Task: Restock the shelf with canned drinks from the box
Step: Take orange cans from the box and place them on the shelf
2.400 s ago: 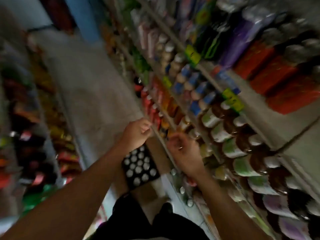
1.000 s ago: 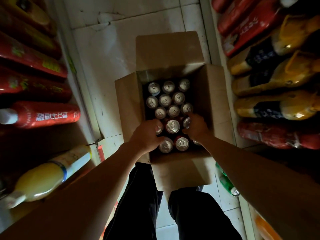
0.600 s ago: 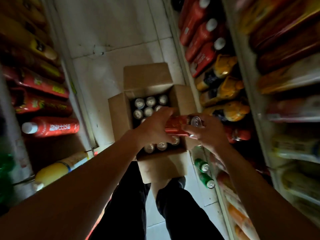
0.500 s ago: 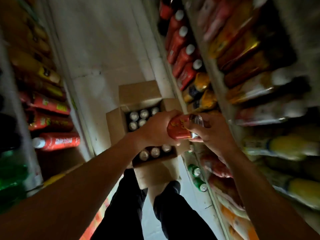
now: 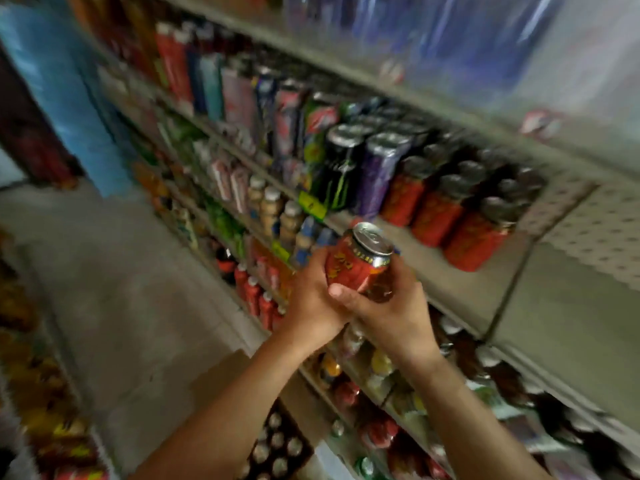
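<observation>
Two hands meet around one red can (image 5: 358, 265), held up in front of the shelf (image 5: 460, 289). The left hand (image 5: 311, 303) wraps the can's left side, its fingers curled round the body. The right hand (image 5: 391, 310) cups the can from below and from the right, and one of its fingers (image 5: 341, 292) lies across the lower front of the can. The two hands touch each other just under the can. The can tilts to the right, its silver top (image 5: 372, 239) above the fingers and turned toward the shelf.

Beyond the fingertips, on the shelf board, stands a row of red cans (image 5: 446, 209) with grey tops; left of these are taller black and purple cans (image 5: 356, 171). A bare strip of the board lies just past the fingers. Below the wrists, near the bottom edge, the box (image 5: 277, 445) sits on the floor (image 5: 121, 306) with round can tops showing inside; motion blur makes it hard to tell how many.
</observation>
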